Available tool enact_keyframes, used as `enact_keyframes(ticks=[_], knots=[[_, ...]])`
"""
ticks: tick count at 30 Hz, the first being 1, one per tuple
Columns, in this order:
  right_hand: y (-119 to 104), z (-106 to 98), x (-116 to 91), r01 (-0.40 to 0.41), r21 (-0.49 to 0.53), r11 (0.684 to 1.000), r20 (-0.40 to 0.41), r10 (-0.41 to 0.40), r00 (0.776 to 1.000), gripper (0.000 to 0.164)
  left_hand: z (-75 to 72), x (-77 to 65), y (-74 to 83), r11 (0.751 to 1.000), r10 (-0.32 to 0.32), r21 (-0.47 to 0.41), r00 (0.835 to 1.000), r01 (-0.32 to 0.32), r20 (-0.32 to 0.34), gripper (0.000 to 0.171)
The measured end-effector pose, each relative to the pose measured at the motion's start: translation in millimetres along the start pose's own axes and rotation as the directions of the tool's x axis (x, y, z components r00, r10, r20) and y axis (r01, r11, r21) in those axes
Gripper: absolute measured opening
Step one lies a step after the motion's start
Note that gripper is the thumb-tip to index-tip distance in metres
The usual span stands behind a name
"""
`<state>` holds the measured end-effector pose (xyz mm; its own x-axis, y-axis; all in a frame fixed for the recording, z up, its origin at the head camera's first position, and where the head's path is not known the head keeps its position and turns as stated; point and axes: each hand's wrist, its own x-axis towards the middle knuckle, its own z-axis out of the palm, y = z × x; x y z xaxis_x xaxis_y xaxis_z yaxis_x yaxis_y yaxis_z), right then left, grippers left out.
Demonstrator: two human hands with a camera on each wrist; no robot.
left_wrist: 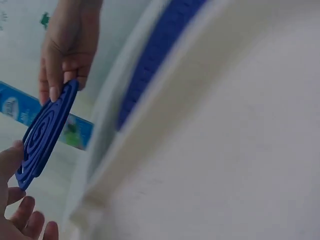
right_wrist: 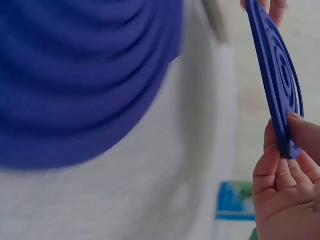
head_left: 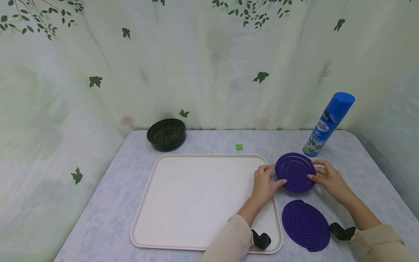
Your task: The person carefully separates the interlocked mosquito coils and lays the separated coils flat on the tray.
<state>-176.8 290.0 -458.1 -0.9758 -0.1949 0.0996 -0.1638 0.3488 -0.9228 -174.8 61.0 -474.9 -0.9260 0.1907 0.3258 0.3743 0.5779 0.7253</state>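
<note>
A purple round spiral mat is held up above the table, tilted, to the right of the tray. My left hand pinches its left edge between thumb and finger; the other fingers are spread in the left wrist view. On the opposite edge, my right hand grips it with the thumb on the near face, as the right wrist view also shows. Below them, a second purple spiral mat lies flat on the table, near the right sleeve.
A white tray covers the middle of the table, under my left forearm. A blue spray can stands behind the right hand. At the back are a black round slotted dish and a small green square. A leaf-print curtain hangs behind.
</note>
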Motion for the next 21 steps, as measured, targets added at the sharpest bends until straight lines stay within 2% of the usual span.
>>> enact_keyframes(ticks=[2, 4, 7, 11, 16, 17, 21], knots=[[-9.3, 2.6, 0.7, 0.028, 0.034, 0.999, -0.021, -0.028, 0.999, 0.042, -9.0, 3.0, 4.0, 0.985, -0.016, -0.170, 1.000, 0.014, -0.009, 0.051], [-19.4, 6.4, 0.8, 0.057, 0.079, 0.995, -0.043, -0.054, 0.998, 0.040, -18.0, 5.5, 6.4, 0.947, -0.034, -0.321, 0.999, 0.028, -0.014, 0.047], [-34.0, 15.1, -0.1, 0.101, 0.162, 0.982, -0.077, -0.089, 0.993, 0.041, -33.3, 6.9, 8.0, 0.880, -0.069, -0.472, 0.997, 0.047, -0.030, 0.042], [-50.6, 30.8, -2.1, 0.164, 0.244, 0.956, -0.105, -0.142, 0.984, 0.043, -53.6, 5.2, 5.4, 0.819, -0.090, -0.572, 0.995, 0.047, -0.048, 0.039], [-65.3, 52.3, -4.2, 0.195, 0.244, 0.950, -0.114, -0.171, 0.979, 0.044, -80.5, -2.2, 1.5, 0.739, -0.105, -0.671, 0.994, 0.063, -0.022, 0.036], [-67.4, 56.6, -4.7, 0.195, 0.247, 0.949, -0.113, -0.171, 0.979, 0.044, -86.9, -4.7, 1.7, 0.728, -0.106, -0.682, 0.994, 0.067, -0.015, 0.037], [-73.7, 73.2, -6.7, 0.188, 0.270, 0.944, -0.105, -0.165, 0.981, 0.043, -111.1, -15.1, 3.3, 0.726, -0.103, -0.683, 0.995, 0.078, 0.004, 0.036]])
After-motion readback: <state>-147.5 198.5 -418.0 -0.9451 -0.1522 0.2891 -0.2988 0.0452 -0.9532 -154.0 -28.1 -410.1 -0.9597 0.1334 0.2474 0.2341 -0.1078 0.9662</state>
